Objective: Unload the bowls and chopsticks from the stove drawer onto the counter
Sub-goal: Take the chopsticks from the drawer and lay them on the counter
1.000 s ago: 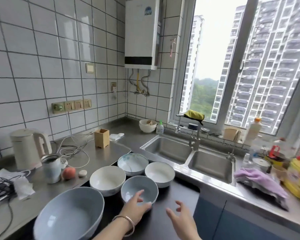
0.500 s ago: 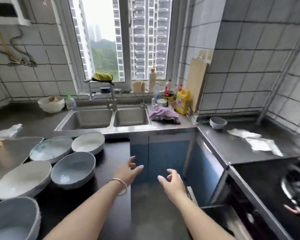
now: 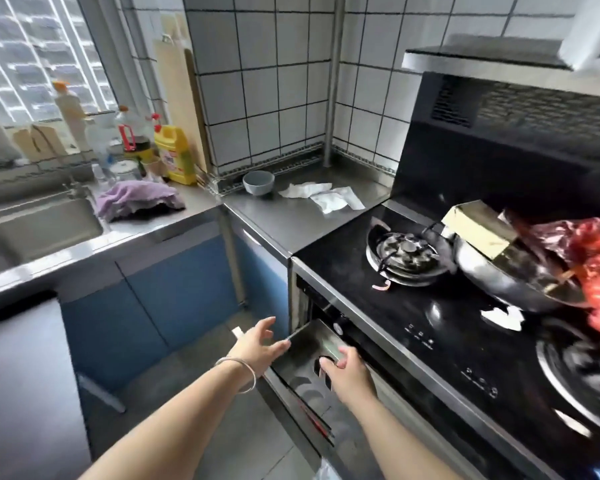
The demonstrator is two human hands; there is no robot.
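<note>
The stove drawer (image 3: 300, 344) stands pulled out below the black stove top (image 3: 430, 317), showing its steel wall and a blurred dark inside. My left hand (image 3: 258, 344), with a bangle on its wrist, reaches to the drawer's left front corner with fingers spread and empty. My right hand (image 3: 347, 370) hovers over the drawer's inside, fingers loosely bent, holding nothing. What lies in the drawer is too blurred to tell. A small grey bowl (image 3: 258, 182) sits on the steel counter (image 3: 291, 220) in the far corner.
White paper towels (image 3: 326, 197) lie beside the grey bowl. A burner (image 3: 407, 256), a steel wok (image 3: 510, 275) with a box and a red bag (image 3: 596, 268) crowd the stove. The sink (image 3: 39, 233), a purple cloth (image 3: 136, 199) and bottles (image 3: 174, 155) are at left.
My view has swung right from the bowls on the dark counter to the stove. Both empty hands have moved down to the open drawer.
</note>
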